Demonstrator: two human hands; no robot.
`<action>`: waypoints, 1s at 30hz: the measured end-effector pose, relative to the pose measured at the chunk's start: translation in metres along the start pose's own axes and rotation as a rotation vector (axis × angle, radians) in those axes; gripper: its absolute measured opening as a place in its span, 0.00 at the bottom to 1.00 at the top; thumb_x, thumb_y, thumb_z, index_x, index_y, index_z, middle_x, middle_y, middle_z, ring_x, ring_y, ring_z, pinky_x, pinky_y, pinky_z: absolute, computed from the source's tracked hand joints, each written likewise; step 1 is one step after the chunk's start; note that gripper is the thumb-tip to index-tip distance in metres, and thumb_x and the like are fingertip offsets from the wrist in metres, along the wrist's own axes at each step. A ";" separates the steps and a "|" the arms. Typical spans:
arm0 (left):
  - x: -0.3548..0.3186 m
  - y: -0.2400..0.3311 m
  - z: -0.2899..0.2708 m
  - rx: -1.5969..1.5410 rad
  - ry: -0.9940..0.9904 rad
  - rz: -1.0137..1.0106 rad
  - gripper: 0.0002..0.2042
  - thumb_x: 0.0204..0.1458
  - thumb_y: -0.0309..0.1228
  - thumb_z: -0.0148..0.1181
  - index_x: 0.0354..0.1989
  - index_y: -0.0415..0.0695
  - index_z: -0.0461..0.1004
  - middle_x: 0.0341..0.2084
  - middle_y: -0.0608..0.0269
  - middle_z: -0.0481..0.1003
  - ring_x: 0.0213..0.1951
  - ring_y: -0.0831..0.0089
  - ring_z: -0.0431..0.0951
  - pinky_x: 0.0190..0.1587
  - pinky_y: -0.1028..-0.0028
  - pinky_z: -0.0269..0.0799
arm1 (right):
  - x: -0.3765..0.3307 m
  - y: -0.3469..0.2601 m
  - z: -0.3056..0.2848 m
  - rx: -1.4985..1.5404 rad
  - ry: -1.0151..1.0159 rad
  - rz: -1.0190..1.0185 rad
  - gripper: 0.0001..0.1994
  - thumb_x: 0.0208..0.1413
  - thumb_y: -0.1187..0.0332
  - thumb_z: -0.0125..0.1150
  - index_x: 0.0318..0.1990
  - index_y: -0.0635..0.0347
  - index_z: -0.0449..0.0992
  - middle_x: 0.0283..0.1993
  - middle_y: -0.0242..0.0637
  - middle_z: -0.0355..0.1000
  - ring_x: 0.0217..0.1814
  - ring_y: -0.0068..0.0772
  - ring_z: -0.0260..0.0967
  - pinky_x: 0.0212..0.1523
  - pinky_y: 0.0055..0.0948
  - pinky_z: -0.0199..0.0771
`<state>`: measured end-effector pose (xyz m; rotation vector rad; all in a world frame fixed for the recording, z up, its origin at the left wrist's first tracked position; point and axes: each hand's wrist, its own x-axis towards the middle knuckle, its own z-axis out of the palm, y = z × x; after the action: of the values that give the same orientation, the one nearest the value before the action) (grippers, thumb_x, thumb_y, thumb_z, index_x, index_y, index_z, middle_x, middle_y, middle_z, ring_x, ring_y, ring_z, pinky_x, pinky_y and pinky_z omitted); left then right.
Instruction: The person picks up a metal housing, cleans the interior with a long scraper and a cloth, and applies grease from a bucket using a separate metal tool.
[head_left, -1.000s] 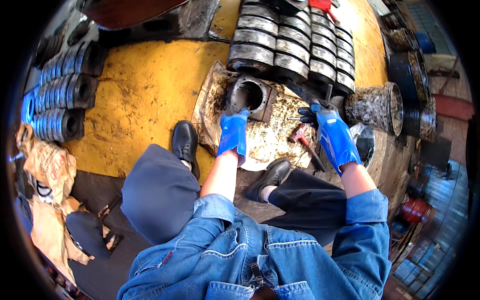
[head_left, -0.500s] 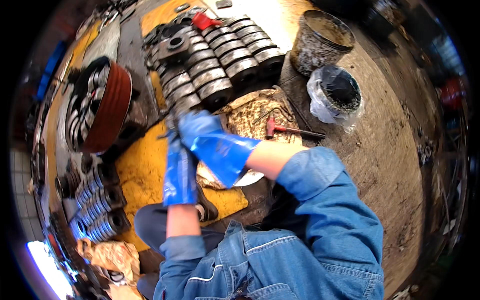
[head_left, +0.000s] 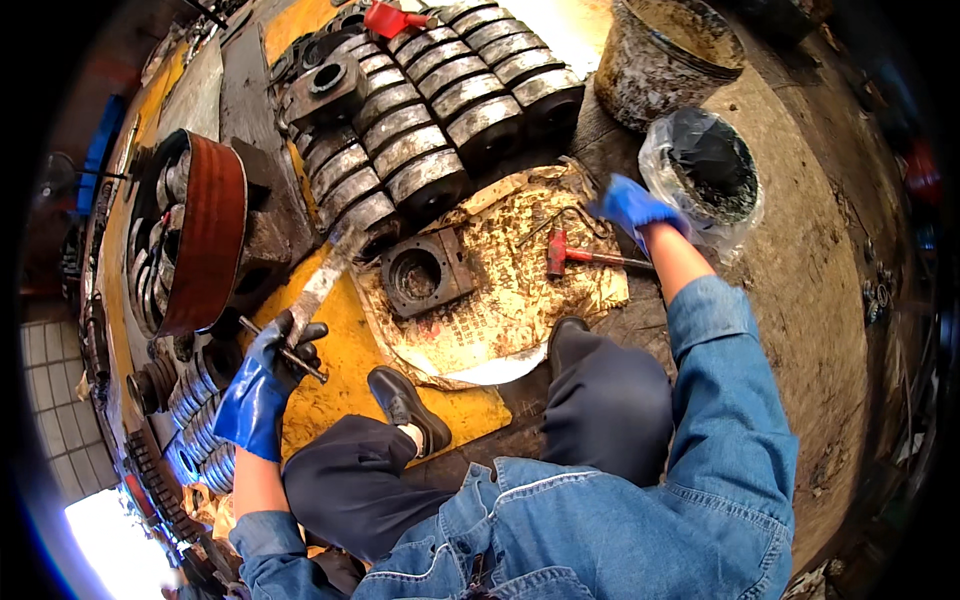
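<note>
My left hand (head_left: 272, 365), in a blue rubber glove, is closed round a pale-handled brush (head_left: 318, 285) and a thin metal rod (head_left: 305, 366) that crosses it. The brush points up and away, its bristle end blurred near the rows of metal parts. My right hand (head_left: 642, 212), gloved in blue too, hangs beside the plastic-lined bucket (head_left: 750, 200) with fingers stretched leftward, somewhat smeared and apparently holding nothing. Between my hands a square metal housing with a round bore (head_left: 450, 262) lies on oil-stained cardboard (head_left: 510, 310). Next to it lie a red-headed hammer (head_left: 557, 252) and a bent thin rod (head_left: 585, 215).
Rows of cylindrical metal parts (head_left: 410, 160) stand ahead, with another housing (head_left: 325, 90) and a red object (head_left: 392, 20) on top. A rusty drum (head_left: 215, 235) of rings is at left. A grimy bucket (head_left: 625, 75) stands far right. More parts (head_left: 200, 400) lie left.
My hands have parted from together near the rows: the left went back leftward with the brush and rod, the right moved right towards the lined bucket. The housing has come into view.
</note>
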<state>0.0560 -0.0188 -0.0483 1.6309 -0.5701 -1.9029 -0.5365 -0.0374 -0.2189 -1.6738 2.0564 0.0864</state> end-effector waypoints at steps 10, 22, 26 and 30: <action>0.050 -0.012 0.012 0.708 0.221 0.111 0.15 0.59 0.34 0.58 0.50 0.37 0.76 0.26 0.56 0.81 0.15 0.79 0.72 0.19 0.79 0.68 | 0.055 0.014 0.108 -0.257 -0.150 0.424 0.19 0.46 0.62 0.71 0.48 0.53 0.81 0.52 0.43 0.77 0.54 0.47 0.75 0.45 0.49 0.79; 0.084 -0.002 0.052 1.388 0.199 0.185 0.13 0.58 0.30 0.58 0.50 0.42 0.77 0.26 0.68 0.78 0.24 0.81 0.71 0.28 0.79 0.68 | 0.080 0.013 0.110 -0.456 -0.281 0.204 0.18 0.45 0.59 0.69 0.45 0.52 0.83 0.48 0.43 0.78 0.52 0.47 0.76 0.48 0.41 0.79; 0.087 -0.004 0.057 1.333 0.252 0.073 0.09 0.56 0.28 0.58 0.43 0.42 0.78 0.26 0.62 0.78 0.27 0.75 0.75 0.33 0.74 0.70 | 0.081 0.037 0.124 -0.117 -0.125 0.366 0.26 0.42 0.55 0.70 0.47 0.61 0.79 0.50 0.52 0.75 0.53 0.54 0.73 0.53 0.41 0.74; 0.085 -0.004 0.060 1.226 0.264 0.001 0.12 0.57 0.31 0.59 0.48 0.39 0.76 0.26 0.65 0.79 0.22 0.81 0.71 0.26 0.78 0.68 | 0.065 0.058 0.123 0.037 0.044 0.138 0.24 0.47 0.57 0.71 0.49 0.63 0.75 0.44 0.50 0.78 0.45 0.49 0.76 0.47 0.41 0.76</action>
<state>-0.0121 -0.0740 -0.1042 2.4838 -1.8245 -1.2637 -0.5592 -0.0399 -0.3682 -1.5233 2.1909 0.0570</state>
